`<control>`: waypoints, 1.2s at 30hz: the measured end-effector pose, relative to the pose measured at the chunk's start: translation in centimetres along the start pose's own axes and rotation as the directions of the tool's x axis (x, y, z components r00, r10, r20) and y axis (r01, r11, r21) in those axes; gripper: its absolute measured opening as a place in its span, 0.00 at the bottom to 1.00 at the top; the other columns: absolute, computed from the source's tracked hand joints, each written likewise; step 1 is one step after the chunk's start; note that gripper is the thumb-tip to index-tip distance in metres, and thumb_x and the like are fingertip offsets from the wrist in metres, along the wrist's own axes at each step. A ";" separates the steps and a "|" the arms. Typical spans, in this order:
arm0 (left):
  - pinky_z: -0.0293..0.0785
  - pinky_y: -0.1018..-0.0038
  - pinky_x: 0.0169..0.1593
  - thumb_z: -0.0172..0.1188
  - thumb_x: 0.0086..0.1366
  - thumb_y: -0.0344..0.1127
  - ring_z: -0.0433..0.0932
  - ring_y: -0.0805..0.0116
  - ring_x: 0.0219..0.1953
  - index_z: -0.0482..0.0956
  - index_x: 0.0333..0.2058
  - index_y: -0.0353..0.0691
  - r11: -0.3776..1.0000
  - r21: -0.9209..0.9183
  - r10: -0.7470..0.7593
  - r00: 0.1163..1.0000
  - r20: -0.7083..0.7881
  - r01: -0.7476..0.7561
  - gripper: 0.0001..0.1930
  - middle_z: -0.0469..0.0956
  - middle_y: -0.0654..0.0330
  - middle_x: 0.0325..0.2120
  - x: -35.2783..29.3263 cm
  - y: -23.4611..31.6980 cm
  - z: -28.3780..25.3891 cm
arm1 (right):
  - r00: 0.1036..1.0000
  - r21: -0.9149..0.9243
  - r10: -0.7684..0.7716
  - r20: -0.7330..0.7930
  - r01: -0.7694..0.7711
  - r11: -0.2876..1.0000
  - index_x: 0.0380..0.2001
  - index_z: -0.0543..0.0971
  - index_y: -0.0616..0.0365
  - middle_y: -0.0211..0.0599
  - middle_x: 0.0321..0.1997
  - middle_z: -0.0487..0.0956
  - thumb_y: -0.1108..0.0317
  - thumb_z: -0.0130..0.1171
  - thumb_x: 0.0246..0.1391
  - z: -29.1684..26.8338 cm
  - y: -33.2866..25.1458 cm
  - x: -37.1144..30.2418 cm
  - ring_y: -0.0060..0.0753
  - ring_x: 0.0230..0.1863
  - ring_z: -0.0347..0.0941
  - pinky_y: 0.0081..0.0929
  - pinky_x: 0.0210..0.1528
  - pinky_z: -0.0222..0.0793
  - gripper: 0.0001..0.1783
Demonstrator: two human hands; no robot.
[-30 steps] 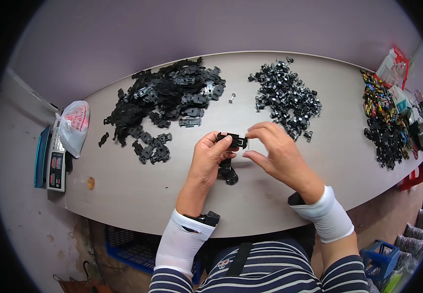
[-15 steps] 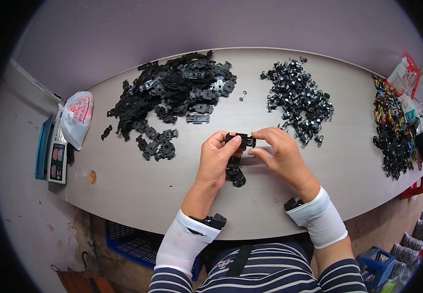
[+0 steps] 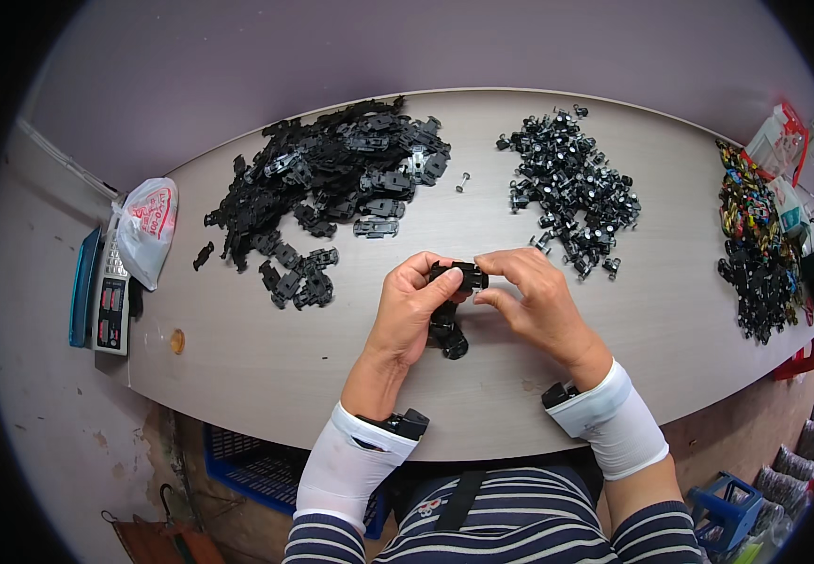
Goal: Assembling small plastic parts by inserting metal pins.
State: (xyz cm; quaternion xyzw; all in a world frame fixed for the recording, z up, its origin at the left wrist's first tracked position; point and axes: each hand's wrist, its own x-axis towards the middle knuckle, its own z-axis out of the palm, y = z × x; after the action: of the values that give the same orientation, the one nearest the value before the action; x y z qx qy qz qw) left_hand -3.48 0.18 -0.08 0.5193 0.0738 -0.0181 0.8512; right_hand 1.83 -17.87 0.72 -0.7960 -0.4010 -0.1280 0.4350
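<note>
My left hand (image 3: 411,305) and my right hand (image 3: 537,299) meet over the middle of a pale wooden table (image 3: 266,367). Both grip one small black plastic part (image 3: 458,275) between their fingertips, the left from the left end, the right from the right. Under the left palm lie a few more small black parts (image 3: 446,336) on the table. A large heap of flat black plastic pieces (image 3: 331,183) lies at the back left. A smaller heap of black wheel-and-axle pieces (image 3: 571,188) lies at the back right.
A white plastic bag (image 3: 148,230) and a small scale with a blue tray (image 3: 96,296) sit at the table's left end. Coloured and black small parts (image 3: 755,244) pile up at the right end. A blue crate (image 3: 256,470) stands under the table.
The view has shifted a little, so the heaps appear further left. Both hands stay together on the small black part, turning it slightly between the fingers.
</note>
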 end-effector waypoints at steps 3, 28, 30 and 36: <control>0.74 0.80 0.38 0.60 0.64 0.29 0.77 0.76 0.31 0.75 0.38 0.35 1.000 0.004 0.009 1.000 0.016 -0.009 0.06 0.80 0.60 0.31 -0.1 0.0 0.2 | 0.996 -0.036 -0.053 -0.066 0.050 0.998 0.37 0.77 0.60 0.38 0.38 0.81 0.68 0.71 0.40 0.4 -0.1 0.0 0.41 0.41 0.77 0.34 0.46 0.68 0.19; 0.82 0.68 0.41 0.55 0.67 0.34 0.82 0.61 0.36 0.73 0.41 0.36 0.977 -0.199 -0.085 0.996 -0.034 0.076 0.08 0.80 0.53 0.34 0.7 0.4 -0.6 | 0.969 -0.529 0.186 0.164 -0.072 0.845 0.30 0.76 0.63 0.41 0.34 0.71 0.77 0.57 0.48 -3.6 4.9 -0.2 0.43 0.40 0.72 0.35 0.41 0.70 0.04; 0.81 0.67 0.43 0.54 0.67 0.34 0.82 0.61 0.36 0.73 0.41 0.36 0.978 -0.187 -0.099 0.995 -0.010 0.095 0.08 0.80 0.52 0.33 0.6 0.5 -0.5 | 0.981 -0.492 0.154 0.115 -0.078 0.867 0.32 0.77 0.64 0.41 0.34 0.74 0.78 0.57 0.47 -3.4 5.2 -0.3 0.43 0.38 0.73 0.34 0.40 0.71 0.06; 0.81 0.67 0.43 0.54 0.66 0.30 0.80 0.65 0.38 0.70 0.46 0.36 0.974 -0.212 -0.082 0.997 0.011 0.082 0.11 0.79 0.54 0.36 0.5 0.1 -0.7 | 0.857 0.052 0.473 0.202 -0.492 0.869 0.32 0.79 0.64 0.41 0.29 0.78 0.78 0.56 0.50 -3.2 2.1 0.1 0.37 0.28 0.76 0.29 0.33 0.71 0.05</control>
State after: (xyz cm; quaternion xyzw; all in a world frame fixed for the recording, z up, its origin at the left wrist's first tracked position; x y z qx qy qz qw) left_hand -3.01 0.87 -0.34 0.4220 0.0958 -0.0456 0.9004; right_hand 3.97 -20.97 1.44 -0.8562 -0.2328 0.0794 0.4543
